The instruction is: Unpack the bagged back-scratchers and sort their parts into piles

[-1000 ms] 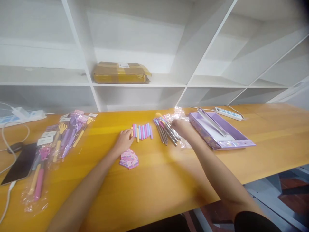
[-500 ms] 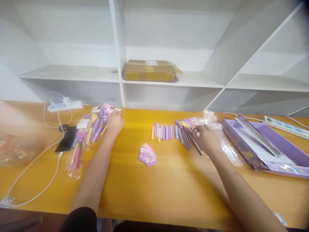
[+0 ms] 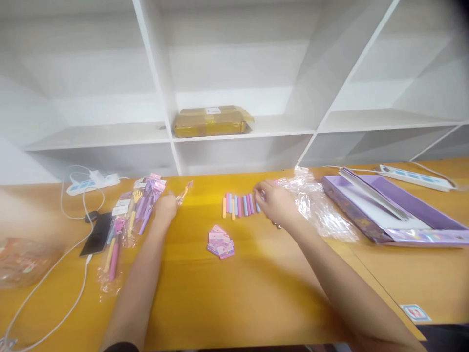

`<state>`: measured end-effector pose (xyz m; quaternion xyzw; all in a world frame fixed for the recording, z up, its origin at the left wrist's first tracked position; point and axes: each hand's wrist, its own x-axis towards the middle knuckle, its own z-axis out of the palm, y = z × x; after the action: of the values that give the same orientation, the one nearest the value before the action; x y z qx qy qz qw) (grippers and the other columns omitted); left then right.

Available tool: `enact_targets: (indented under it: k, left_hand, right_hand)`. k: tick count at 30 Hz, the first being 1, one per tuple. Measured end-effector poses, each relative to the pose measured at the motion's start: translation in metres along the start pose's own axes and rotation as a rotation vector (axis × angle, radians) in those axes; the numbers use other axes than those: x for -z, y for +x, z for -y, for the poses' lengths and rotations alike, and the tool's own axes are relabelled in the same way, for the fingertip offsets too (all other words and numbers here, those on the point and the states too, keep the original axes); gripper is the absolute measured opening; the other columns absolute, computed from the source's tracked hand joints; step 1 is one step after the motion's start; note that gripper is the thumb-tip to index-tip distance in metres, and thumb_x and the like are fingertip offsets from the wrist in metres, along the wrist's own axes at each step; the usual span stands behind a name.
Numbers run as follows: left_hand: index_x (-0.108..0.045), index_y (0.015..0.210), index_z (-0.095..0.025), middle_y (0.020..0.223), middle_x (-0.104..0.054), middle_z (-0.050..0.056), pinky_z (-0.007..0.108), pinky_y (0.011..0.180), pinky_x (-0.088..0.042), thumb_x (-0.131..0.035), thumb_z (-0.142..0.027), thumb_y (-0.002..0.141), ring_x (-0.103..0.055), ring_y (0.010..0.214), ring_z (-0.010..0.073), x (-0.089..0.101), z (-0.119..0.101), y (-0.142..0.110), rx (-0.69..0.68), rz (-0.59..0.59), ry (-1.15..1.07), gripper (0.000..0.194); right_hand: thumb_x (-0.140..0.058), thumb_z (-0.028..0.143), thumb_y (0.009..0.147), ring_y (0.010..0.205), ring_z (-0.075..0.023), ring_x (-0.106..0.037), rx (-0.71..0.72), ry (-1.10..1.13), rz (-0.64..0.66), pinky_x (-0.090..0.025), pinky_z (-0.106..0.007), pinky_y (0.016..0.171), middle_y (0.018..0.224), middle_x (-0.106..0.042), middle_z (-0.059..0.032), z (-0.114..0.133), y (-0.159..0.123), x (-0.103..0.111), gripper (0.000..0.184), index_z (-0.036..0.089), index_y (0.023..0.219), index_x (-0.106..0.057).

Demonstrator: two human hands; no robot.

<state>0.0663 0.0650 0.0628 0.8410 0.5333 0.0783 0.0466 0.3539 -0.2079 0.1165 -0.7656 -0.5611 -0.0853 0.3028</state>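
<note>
Handling a bagged tool (image 3: 183,195) seems the step in hand: it's pinched by L hand (image 3: 166,209), ctr-left of frame; R hand (image 3: 274,199), mid-frame, is held apart, by the sticks (image 3: 240,206) — grip can't be told. Steady L grip prob. called for next.

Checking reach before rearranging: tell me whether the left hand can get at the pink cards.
Probably yes: the pink cards lie uncovered on the table, nothing visible between them and the left hand, though that hand seems to hold a yellow item.
</note>
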Motion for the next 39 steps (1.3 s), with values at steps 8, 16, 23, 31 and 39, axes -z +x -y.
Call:
enact_targets:
  k: [8,16,23,31,39]
  left_hand:
    - [-0.066,0.118,-0.021,0.099,-0.072,0.005,0.027,0.076,-0.051,-0.033,-0.048,0.112,-0.067,0.086,0.0190,0.032,-0.069,-0.043,-0.362,0.175,-0.514,0.043]
    - [-0.055,0.101,-0.020,0.077,-0.061,-0.002,0.027,0.059,-0.047,-0.077,-0.068,0.091,-0.061,0.056,0.0128,0.030,-0.110,-0.086,-0.385,0.875,-1.446,0.053]
    - [-0.049,0.137,-0.024,0.062,-0.047,-0.013,0.016,0.038,-0.016,-0.071,-0.049,0.102,-0.025,0.033,0.0027,0.040,-0.133,-0.104,-0.307,0.717,-1.609,0.048]
    - [-0.055,0.119,-0.021,0.056,-0.045,-0.014,0.015,0.034,-0.016,-0.074,-0.049,0.098,-0.022,0.032,0.0029,0.049,-0.137,-0.117,-0.365,0.679,-1.576,0.039]
    - [-0.060,0.111,-0.020,0.058,-0.038,-0.012,0.016,0.038,-0.020,-0.073,-0.053,0.100,-0.024,0.041,0.0042,0.052,-0.139,-0.128,-0.395,0.676,-1.454,0.037]
  right_hand:
    - [-0.072,0.047,0.099,0.067,-0.0153,-0.064,-0.268,0.733,0.229,-0.049,-0.028,0.063,0.105,-0.074,-0.0096,0.025,0.036,-0.044,0.047,0.016,0.130,-0.056]
    - [-0.061,0.049,0.103,0.048,-0.0127,-0.059,-0.187,1.023,0.355,-0.038,-0.020,0.041,0.067,-0.062,0.0055,0.038,0.030,-0.018,0.028,0.022,0.109,-0.058]
    - [-0.075,0.030,0.097,0.075,-0.0155,-0.069,0.011,0.742,-0.058,-0.058,-0.026,0.063,0.097,-0.070,-0.0029,0.034,0.029,-0.024,0.022,0.023,0.112,-0.060]
    - [-0.069,0.032,0.106,0.094,-0.0181,-0.073,0.311,0.654,-0.132,-0.064,-0.030,0.074,0.111,-0.074,-0.0060,0.038,0.017,0.006,0.010,0.022,0.108,-0.068]
    - [-0.059,0.015,0.103,0.080,-0.0139,-0.069,0.291,0.440,-0.097,-0.054,-0.027,0.072,0.101,-0.077,-0.0032,0.040,0.009,0.015,0.008,0.021,0.100,-0.064]
